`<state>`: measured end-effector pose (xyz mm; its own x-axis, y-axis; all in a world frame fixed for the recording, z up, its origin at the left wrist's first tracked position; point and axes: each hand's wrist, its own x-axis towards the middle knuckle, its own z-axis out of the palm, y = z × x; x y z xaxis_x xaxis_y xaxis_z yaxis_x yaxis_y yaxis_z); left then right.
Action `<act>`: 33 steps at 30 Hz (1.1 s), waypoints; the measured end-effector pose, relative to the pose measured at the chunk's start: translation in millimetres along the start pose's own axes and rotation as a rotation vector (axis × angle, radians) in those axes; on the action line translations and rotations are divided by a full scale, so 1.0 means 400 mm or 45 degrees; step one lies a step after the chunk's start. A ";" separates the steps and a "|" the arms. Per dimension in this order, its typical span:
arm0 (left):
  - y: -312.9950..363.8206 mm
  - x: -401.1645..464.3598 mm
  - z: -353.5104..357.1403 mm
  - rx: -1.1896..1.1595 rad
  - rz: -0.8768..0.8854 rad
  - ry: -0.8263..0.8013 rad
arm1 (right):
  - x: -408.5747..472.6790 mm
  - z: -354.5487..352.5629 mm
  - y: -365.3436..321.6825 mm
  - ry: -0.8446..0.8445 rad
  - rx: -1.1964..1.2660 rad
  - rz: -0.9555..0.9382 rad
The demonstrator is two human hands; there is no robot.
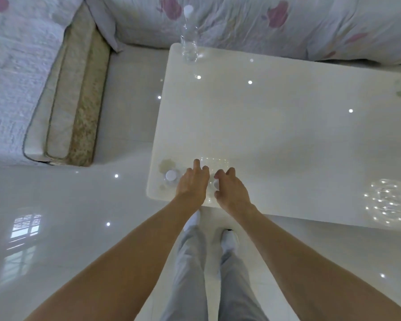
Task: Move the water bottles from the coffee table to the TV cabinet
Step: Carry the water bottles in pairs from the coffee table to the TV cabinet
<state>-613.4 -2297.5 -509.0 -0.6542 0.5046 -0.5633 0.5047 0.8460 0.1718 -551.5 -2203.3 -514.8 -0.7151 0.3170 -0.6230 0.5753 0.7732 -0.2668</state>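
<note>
Head view, looking down at a person standing at the near left corner of a glossy white coffee-table surface. Both bare forearms are reaching forward over that corner. The left hand is lying palm down at about 6 o'clock of the frame centre, its fingers spread loosely and pointing toward 12 o'clock; what lies under the palm is hidden. The right hand is curling just beside it at 3 o'clock, its fingers bent narrowly around a small white cap that is showing between the two hands; whether they are gripping it cannot be told. A near water bottle, seen from above with a white cap, is standing at 9 o'clock of the left hand, just beside it. A far water bottle, clear and upright, is standing at the far left corner of the surface, at 12 o'clock of the hands and well apart from them. A sofa with a floral cover is running along the far edge
</note>
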 end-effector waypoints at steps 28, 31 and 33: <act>0.509 -0.290 -0.286 0.336 1.090 -0.009 | -0.579 -0.199 0.317 0.681 0.725 0.698; 0.629 -0.380 -0.254 0.428 1.246 -0.005 | -0.718 -0.176 0.380 0.799 0.861 0.794; 0.701 -0.449 -0.219 0.484 1.334 -0.011 | -0.817 -0.141 0.422 0.868 0.916 0.848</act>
<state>-403.9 -2135.9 -288.7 0.1990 0.9359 -0.2908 0.9457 -0.1056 0.3073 -243.1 -2145.3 -314.6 -0.1300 0.9335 -0.3342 0.8481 -0.0699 -0.5252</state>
